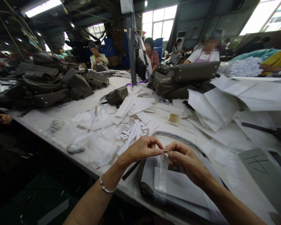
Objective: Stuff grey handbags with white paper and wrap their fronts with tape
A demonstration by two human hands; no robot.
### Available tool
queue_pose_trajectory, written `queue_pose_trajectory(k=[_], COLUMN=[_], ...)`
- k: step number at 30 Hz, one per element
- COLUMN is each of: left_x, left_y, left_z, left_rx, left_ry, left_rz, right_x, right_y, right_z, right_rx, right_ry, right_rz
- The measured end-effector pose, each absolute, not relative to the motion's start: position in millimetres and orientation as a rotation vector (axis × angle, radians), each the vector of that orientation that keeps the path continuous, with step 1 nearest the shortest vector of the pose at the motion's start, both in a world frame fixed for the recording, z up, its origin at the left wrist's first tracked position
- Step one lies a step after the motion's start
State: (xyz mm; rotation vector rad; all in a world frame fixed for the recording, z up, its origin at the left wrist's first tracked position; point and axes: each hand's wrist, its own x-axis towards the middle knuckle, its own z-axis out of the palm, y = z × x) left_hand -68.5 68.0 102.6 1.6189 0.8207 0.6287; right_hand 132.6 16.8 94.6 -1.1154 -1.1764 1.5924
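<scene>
My left hand (142,150) and my right hand (184,157) meet above a dark grey bag (173,187) lying at the table's near edge. Both hands pinch a small thin piece (165,151) between thumb and fingertips; I cannot make out what it is. Below the fingers hangs a small clear plastic pouch (164,161). White paper and clear film (178,184) cover the bag's top. My left wrist wears a silver bracelet (105,187).
White paper strips (133,131) and sheets litter the white table (67,115). A small tray of glue (174,118) sits mid-table. Piles of dark bags (49,84) lie left and at the back (189,78). Several people work at the far end. A grey panel (264,172) lies right.
</scene>
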Motion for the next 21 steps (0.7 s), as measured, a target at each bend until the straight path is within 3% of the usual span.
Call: queue_pose_trajectory(k=[4,12,21], left_x=[-63.9,-42.3,-39.8], left_y=[62.8,48.5,47.3], left_z=[104.9,96.1,88.3], left_rx=[1.650,1.069,0.953], left_ry=[0.848,0.745,0.666], left_rz=[0.581,0.657,0.753], right_x=[133.2,139.6,143.9], right_y=[18.9,17.8,7.3], right_z=[95.2,103.9,102.6], right_rx=[-1.216,-1.300,-1.162], right_ry=[-1.225,-1.571,-1.323], right_rz=[1.491,0.899,1.406])
